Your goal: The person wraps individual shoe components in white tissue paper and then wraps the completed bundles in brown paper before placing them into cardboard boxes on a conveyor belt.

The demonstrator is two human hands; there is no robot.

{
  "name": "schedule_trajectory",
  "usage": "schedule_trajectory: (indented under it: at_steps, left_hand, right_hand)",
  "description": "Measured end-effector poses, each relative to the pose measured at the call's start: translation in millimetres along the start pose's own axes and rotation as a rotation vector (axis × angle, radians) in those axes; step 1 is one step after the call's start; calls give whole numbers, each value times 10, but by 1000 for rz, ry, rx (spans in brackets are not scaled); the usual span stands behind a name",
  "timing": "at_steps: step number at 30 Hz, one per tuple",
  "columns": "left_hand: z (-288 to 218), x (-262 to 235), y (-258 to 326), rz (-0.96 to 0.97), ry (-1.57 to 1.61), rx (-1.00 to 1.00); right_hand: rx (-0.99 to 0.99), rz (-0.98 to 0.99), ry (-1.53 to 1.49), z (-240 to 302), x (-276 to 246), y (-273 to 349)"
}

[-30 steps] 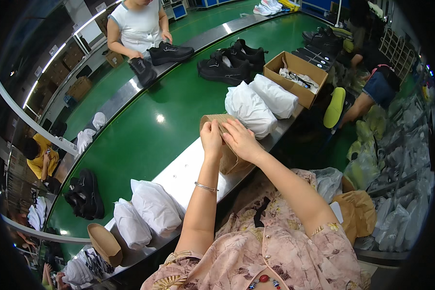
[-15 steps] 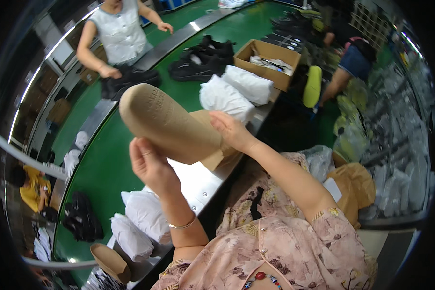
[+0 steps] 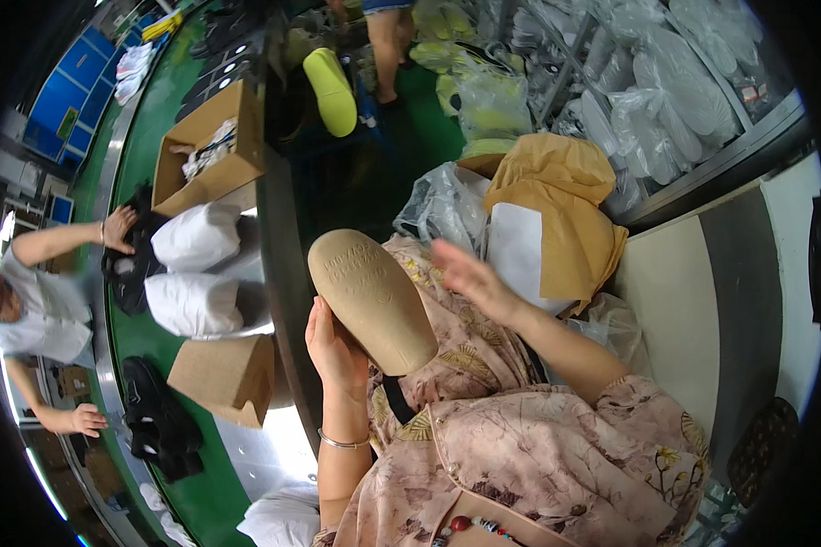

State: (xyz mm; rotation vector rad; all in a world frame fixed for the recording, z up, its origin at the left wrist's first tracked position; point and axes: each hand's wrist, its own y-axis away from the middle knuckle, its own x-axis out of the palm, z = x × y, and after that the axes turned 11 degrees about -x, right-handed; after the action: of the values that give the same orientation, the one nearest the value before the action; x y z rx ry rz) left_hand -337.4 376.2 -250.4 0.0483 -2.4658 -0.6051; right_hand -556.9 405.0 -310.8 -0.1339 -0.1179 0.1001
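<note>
A tan moulded paper shoe form point(image 3: 371, 301), rounded at its far end and with raised marks on its face, is gripped in my left hand point(image 3: 336, 351). The thumb lies along its left edge; the other fingers are hidden behind. My right hand point(image 3: 474, 278) is off the form, to its right, slightly blurred, with stretched fingers and nothing in them. Just beyond it are a white sheet point(image 3: 514, 251) and a crumpled brown paper bag point(image 3: 561, 205). On the bench edge to the left sits another tan moulded piece point(image 3: 214, 374), beside two white paper-wrapped bundles point(image 3: 192, 305).
An open cardboard box point(image 3: 169, 173) stands on the green conveyor point(image 3: 223, 483). Black shoes point(image 3: 160, 419) lie along it, and a co-worker point(image 3: 50, 314) reaches over from the far side. A yellow-green sole point(image 3: 330, 91) stands beyond the bench. Bagged grey soles point(image 3: 666, 100) fill a rack at right.
My view has swung right. The form has come off the bench toward my lap, its face turned up to me. My right hand has let go of it and moved away to the right.
</note>
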Motion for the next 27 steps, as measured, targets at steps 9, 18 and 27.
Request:
schedule_trajectory:
  at_steps: [9,18,27]
  left_hand:
    - [332,-48,-312,-113,-93,-178]
    - [479,179,-477,-151,-147,-207]
    - [647,173,-601,-110,-149,-283]
  right_hand:
    - [414,-103,977,-2357,-1394,722]
    - [705,359,1101,-2439,-1137,848]
    - [616,-667,-305,-2096,-1465,857]
